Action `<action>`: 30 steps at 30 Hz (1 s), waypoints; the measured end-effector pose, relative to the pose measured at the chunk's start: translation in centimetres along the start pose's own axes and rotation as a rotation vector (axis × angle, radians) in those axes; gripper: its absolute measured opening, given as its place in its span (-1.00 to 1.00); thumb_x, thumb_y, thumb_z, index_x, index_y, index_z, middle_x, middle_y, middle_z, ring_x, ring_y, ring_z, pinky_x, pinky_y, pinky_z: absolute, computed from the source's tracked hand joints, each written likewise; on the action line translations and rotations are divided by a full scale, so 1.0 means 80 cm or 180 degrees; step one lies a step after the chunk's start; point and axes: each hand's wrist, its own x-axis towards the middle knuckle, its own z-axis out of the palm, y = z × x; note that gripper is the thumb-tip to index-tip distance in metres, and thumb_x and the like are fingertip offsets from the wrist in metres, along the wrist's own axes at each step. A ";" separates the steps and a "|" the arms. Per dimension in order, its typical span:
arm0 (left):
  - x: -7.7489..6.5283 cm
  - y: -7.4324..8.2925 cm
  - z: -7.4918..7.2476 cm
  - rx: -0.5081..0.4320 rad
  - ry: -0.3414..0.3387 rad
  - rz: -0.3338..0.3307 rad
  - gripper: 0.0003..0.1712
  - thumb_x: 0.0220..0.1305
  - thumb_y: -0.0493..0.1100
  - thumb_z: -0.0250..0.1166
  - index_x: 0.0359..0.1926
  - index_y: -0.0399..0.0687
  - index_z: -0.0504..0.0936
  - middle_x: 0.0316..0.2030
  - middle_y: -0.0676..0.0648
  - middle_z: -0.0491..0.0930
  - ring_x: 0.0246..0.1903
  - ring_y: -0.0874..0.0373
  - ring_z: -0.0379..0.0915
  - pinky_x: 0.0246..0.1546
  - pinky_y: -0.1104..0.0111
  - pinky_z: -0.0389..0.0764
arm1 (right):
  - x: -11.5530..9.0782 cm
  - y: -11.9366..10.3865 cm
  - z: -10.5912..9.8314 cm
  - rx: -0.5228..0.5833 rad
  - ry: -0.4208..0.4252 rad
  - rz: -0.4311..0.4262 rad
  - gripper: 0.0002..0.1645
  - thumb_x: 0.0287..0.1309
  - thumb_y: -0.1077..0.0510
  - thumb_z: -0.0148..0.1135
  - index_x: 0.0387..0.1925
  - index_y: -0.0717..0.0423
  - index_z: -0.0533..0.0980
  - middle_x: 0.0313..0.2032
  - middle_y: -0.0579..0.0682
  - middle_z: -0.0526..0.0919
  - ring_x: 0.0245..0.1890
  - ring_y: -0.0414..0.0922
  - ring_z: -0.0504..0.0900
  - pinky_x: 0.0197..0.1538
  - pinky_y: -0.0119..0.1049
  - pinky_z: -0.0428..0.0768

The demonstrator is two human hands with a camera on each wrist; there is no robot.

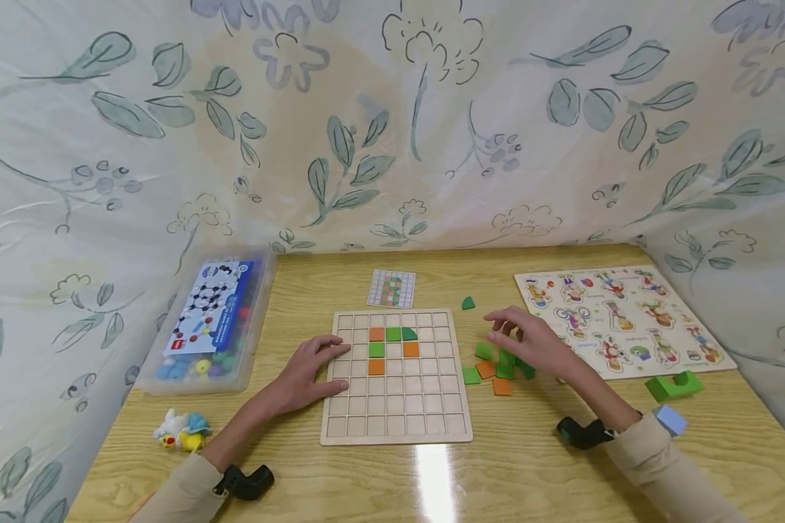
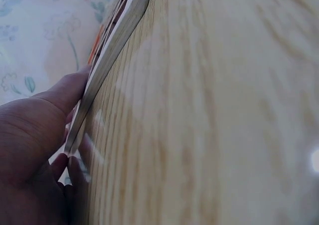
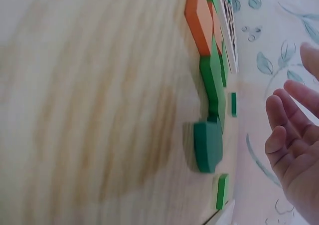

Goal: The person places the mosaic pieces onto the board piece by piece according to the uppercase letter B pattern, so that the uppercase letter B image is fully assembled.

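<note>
A square wooden grid board (image 1: 395, 425) lies on the table with several orange and green tiles set in its upper cells. My left hand (image 1: 304, 378) rests at its left side, the thumb and fingertips touching the border; in the left wrist view the thumb (image 2: 70, 93) lies along the board's edge. My right hand (image 1: 526, 338) hovers over a loose pile of green and orange tiles (image 1: 501, 386), fingers loosely bent. In the right wrist view, that hand (image 3: 299, 140) holds nothing, and a dark green piece (image 3: 208, 146) lies below it.
Behind the board lies a small pattern card (image 1: 391, 288), with a lone dark green quarter-round tile (image 1: 468, 302) to its right. A clear plastic case (image 1: 206, 319) and small toys (image 1: 183, 430) are at left. A picture puzzle board (image 1: 621, 319), green block (image 1: 674, 386) and blue block (image 1: 671, 420) sit at right.
</note>
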 end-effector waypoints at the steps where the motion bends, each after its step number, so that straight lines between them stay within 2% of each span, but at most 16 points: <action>1: 0.000 0.000 0.000 -0.0001 0.0001 0.0001 -0.30 0.19 0.02 0.37 0.33 -0.05 0.43 0.29 -0.16 0.34 0.30 -0.17 0.19 0.20 -0.17 0.21 | 0.000 0.002 -0.002 -0.0015 0.0021 0.0052 -0.60 0.30 0.12 0.21 0.10 0.22 0.52 -0.19 -0.03 0.61 -0.25 -0.28 0.51 -0.31 -0.39 0.48; 6: -0.001 0.000 0.001 -0.0007 0.0008 0.0002 -0.29 0.19 0.02 0.38 0.33 -0.05 0.43 0.29 -0.16 0.34 0.31 -0.18 0.19 0.21 -0.17 0.21 | -0.001 0.012 -0.009 -0.0041 0.0081 0.0299 -0.59 0.38 0.08 0.11 0.15 0.20 0.50 -0.15 0.03 0.62 -0.20 -0.17 0.54 -0.23 -0.36 0.53; 11: -0.001 -0.001 0.001 -0.0007 0.0007 -0.0005 -0.29 0.19 0.02 0.38 0.33 -0.05 0.43 0.29 -0.16 0.34 0.31 -0.17 0.19 0.22 -0.16 0.20 | -0.002 0.023 -0.013 -0.0033 0.0098 0.0315 -0.60 0.39 0.11 0.09 0.15 0.24 0.49 -0.12 0.10 0.61 -0.17 -0.05 0.58 -0.19 -0.33 0.55; 21: 0.000 0.000 0.000 0.0014 -0.0013 -0.0043 -0.29 0.19 0.04 0.37 0.34 -0.02 0.42 0.30 -0.14 0.33 0.31 -0.16 0.18 0.23 -0.15 0.21 | -0.007 0.032 -0.011 0.0038 -0.0017 0.0453 -0.59 0.37 0.10 0.13 0.15 0.24 0.49 -0.13 0.11 0.63 -0.20 -0.09 0.60 -0.24 -0.38 0.56; 30: 0.000 0.000 0.001 -0.0004 -0.0009 -0.0029 -0.28 0.19 0.03 0.38 0.34 -0.03 0.42 0.30 -0.15 0.33 0.32 -0.17 0.17 0.23 -0.16 0.21 | -0.011 0.036 -0.008 -0.0185 -0.0018 0.0195 -0.68 0.32 0.16 0.18 0.05 0.21 0.55 -0.16 0.05 0.64 -0.24 -0.14 0.60 -0.29 -0.38 0.56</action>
